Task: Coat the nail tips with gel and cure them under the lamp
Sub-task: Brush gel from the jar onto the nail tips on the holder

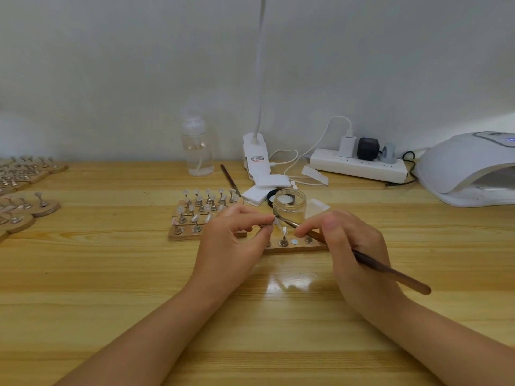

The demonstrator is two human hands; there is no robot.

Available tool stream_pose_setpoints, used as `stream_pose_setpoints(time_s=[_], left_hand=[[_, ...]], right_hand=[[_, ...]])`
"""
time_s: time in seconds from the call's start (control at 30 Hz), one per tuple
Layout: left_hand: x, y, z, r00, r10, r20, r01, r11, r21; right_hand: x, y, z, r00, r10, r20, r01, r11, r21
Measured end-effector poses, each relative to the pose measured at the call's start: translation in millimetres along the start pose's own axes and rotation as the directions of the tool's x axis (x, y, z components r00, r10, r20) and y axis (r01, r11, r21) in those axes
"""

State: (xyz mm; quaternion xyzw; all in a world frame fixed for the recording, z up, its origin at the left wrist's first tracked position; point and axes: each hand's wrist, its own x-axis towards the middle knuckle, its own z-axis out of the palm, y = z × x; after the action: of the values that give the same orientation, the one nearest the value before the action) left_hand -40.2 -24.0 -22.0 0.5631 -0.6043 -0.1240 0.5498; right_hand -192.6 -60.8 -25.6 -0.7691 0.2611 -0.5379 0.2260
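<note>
Wooden table (111,274) seen from above the hands, read left to right. At the far left edge, several wooden holder boards (26,203) carry nail tips on metal stands. Left of centre, a second block of stands (200,213) sits behind the left hand (231,246), whose thumb and fingers pinch a small metal stand bearing one nail tip (277,220). The right hand (354,246) grips a brown brush (384,267), its bristle end touching that nail tip. Just behind, an open glass jar (289,206) stands; beneath the hands lies a narrow holder strip (295,245) with a few stands. A clear bottle (198,146), clip lamp (256,157) and power strip (359,167) line the wall. The curing lamp (471,168) sits at the right edge. Bare table surface extends toward the viewer, between and beside the forearms.
</note>
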Motion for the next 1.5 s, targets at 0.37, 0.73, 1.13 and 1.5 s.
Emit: stream_pose_setpoints(time_s=[0.37,0.73,1.13,1.5], left_hand=[[-0.4,-0.8,0.0,1.0,-0.01,-0.004,0.01,1.0,0.002],[-0.1,-1.4,-0.4,1.0,-0.023,0.005,0.023,1.0,-0.004],[0.7,-2.3,-0.2,1.0,-0.022,0.008,0.022,1.0,0.0],[1.0,-4.2,0.0,1.0,0.009,0.011,-0.009,1.0,0.014]], right_hand=[[-0.2,0.0,-0.2,1.0,0.026,0.007,-0.026,1.0,-0.001],[-1.6,1.7,-1.6,1.0,0.011,-0.022,-0.011,1.0,0.027],[-1.3,2.0,-0.8,0.999,-0.008,-0.031,0.008,1.0,-0.009],[-1.5,2.9,-0.6,1.0,0.019,-0.005,-0.019,1.0,-0.004]])
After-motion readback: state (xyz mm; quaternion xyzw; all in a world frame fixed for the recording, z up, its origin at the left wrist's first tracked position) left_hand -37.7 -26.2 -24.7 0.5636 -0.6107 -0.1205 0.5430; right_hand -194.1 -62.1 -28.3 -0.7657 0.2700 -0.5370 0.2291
